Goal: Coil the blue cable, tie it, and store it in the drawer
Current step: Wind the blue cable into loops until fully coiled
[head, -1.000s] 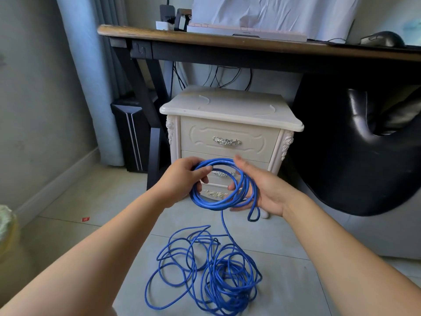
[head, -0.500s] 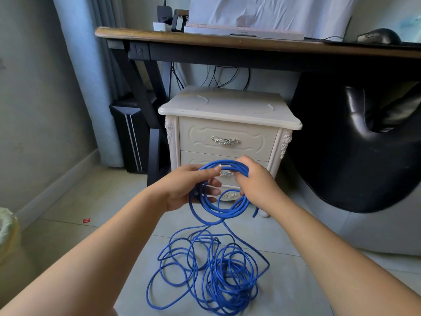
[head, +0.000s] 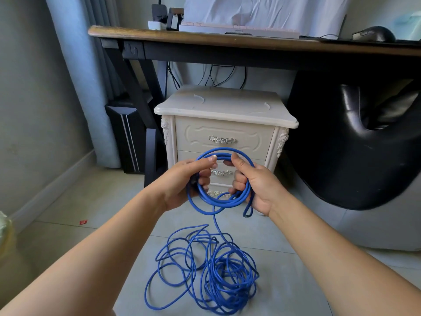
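Thin blue round cable [head: 224, 151]: a few upright loops, with the left hand [head: 182, 181] pinching the top arc and the right hand [head: 252, 185] curled round the right side. The slack lies tangled on the grey tiled floor [head: 91, 201] straight below. One strand drops from the coil's bottom, about midway between the hands.

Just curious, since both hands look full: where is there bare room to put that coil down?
The cabinet top is bare. So, mostly, are the floor tiles between the left wall and the loose cable. Crowded: the floor below the coil, covered by that cable, and the desk with its keyboard and mouse.
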The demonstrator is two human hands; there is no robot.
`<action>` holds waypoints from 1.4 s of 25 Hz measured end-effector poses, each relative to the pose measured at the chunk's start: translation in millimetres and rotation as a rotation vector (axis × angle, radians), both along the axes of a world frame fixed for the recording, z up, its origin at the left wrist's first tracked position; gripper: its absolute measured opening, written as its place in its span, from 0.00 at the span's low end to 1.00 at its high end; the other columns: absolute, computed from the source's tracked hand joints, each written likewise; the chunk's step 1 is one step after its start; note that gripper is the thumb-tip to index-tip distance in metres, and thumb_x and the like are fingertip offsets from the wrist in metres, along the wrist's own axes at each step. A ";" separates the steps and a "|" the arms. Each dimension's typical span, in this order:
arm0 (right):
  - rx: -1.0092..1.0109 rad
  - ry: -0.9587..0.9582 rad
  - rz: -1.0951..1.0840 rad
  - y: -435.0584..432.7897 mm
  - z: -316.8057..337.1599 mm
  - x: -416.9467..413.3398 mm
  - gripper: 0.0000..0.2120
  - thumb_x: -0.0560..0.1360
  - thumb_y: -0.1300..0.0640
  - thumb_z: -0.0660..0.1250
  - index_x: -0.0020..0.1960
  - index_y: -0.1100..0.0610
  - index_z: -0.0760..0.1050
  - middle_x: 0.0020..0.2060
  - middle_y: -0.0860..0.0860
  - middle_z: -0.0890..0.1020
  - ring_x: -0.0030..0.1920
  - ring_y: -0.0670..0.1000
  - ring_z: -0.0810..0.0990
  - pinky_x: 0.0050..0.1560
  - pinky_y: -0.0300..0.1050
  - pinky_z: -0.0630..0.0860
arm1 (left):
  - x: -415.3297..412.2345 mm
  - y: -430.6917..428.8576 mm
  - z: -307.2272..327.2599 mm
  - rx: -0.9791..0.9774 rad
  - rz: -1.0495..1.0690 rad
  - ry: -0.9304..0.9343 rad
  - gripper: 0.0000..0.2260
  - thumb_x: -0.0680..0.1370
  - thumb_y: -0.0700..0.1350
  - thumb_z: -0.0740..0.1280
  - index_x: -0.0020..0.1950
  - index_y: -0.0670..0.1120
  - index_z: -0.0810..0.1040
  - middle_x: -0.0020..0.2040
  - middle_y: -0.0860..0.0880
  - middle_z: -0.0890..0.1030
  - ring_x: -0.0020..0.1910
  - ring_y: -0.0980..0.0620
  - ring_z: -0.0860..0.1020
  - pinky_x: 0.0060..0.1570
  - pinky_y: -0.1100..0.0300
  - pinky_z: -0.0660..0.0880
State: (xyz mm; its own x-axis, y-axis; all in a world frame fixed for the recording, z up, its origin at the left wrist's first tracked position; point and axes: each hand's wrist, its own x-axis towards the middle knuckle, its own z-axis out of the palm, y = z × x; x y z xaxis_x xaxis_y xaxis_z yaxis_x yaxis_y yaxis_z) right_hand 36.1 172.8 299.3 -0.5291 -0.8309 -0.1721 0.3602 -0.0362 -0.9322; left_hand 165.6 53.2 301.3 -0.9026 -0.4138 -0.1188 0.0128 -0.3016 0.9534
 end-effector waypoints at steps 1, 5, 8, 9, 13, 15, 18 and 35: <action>-0.015 -0.015 -0.044 -0.7 -1.4 -0.5 0.13 0.76 0.50 0.68 0.51 0.60 0.78 0.21 0.47 0.61 0.21 0.45 0.62 0.28 0.40 0.73 | -0.1 1.0 0.2 0.017 -0.025 0.028 0.15 0.74 0.52 0.72 0.52 0.43 0.77 0.32 0.52 0.64 0.29 0.56 0.64 0.35 0.62 0.68; -0.051 -0.063 -0.117 -3.4 -3.9 4.3 0.17 0.76 0.46 0.68 0.51 0.61 0.79 0.22 0.48 0.60 0.21 0.46 0.62 0.28 0.41 0.72 | -11.2 12.3 -0.9 -0.005 0.229 -0.014 0.25 0.74 0.64 0.65 0.54 0.43 0.81 0.30 0.53 0.62 0.27 0.56 0.61 0.33 0.61 0.65; -0.015 -0.133 -0.033 -2.8 2.8 5.4 0.26 0.78 0.37 0.59 0.52 0.61 0.79 0.21 0.48 0.64 0.21 0.47 0.65 0.33 0.44 0.75 | -15.9 14.7 -1.1 -0.029 0.455 -0.077 0.26 0.76 0.66 0.62 0.40 0.43 0.81 0.26 0.52 0.61 0.25 0.54 0.59 0.28 0.61 0.62; -0.004 -0.122 -0.006 -2.1 4.5 3.8 0.28 0.78 0.37 0.57 0.54 0.61 0.79 0.21 0.48 0.67 0.21 0.47 0.67 0.35 0.46 0.76 | -15.7 14.3 -0.3 -0.009 0.488 -0.089 0.26 0.76 0.66 0.63 0.37 0.43 0.79 0.25 0.52 0.62 0.24 0.54 0.59 0.27 0.60 0.61; -0.005 -0.027 0.068 -0.8 4.3 -1.0 0.32 0.77 0.35 0.58 0.56 0.64 0.79 0.26 0.53 0.73 0.26 0.53 0.75 0.42 0.56 0.81 | -16.8 9.1 3.0 0.004 0.558 -0.161 0.23 0.74 0.61 0.68 0.32 0.44 0.73 0.22 0.51 0.63 0.23 0.52 0.60 0.27 0.59 0.60; 0.011 -0.008 0.088 -0.5 2.2 -2.9 0.28 0.80 0.39 0.56 0.54 0.63 0.80 0.30 0.57 0.75 0.29 0.57 0.79 0.51 0.62 0.80 | -17.4 6.8 1.7 -0.035 0.600 -0.193 0.23 0.73 0.61 0.69 0.31 0.43 0.72 0.21 0.51 0.64 0.22 0.52 0.61 0.27 0.58 0.61; 0.004 -0.035 0.069 -2.5 -2.4 1.5 0.23 0.83 0.45 0.54 0.55 0.63 0.79 0.33 0.58 0.77 0.32 0.58 0.82 0.48 0.58 0.80 | -17.9 6.3 -1.3 -0.104 0.690 -0.230 0.22 0.73 0.59 0.69 0.30 0.43 0.73 0.22 0.50 0.67 0.21 0.51 0.63 0.28 0.58 0.62; 0.163 0.279 -0.090 -9.8 -13.7 -1.3 0.09 0.77 0.56 0.68 0.40 0.55 0.72 0.20 0.46 0.62 0.21 0.47 0.64 0.29 0.43 0.74 | 0.2 -0.4 -11.7 -0.759 0.209 -0.058 0.26 0.69 0.66 0.67 0.62 0.54 0.77 0.52 0.55 0.83 0.44 0.56 0.82 0.47 0.58 0.79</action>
State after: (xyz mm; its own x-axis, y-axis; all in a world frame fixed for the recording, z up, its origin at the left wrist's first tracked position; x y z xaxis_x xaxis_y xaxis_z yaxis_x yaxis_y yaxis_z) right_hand 34.8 163.0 285.6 -0.6444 -0.7523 -0.1372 0.0925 0.1014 -0.9905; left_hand 165.7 52.9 289.6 -0.7981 -0.5612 0.2191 -0.0590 0.4348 0.8986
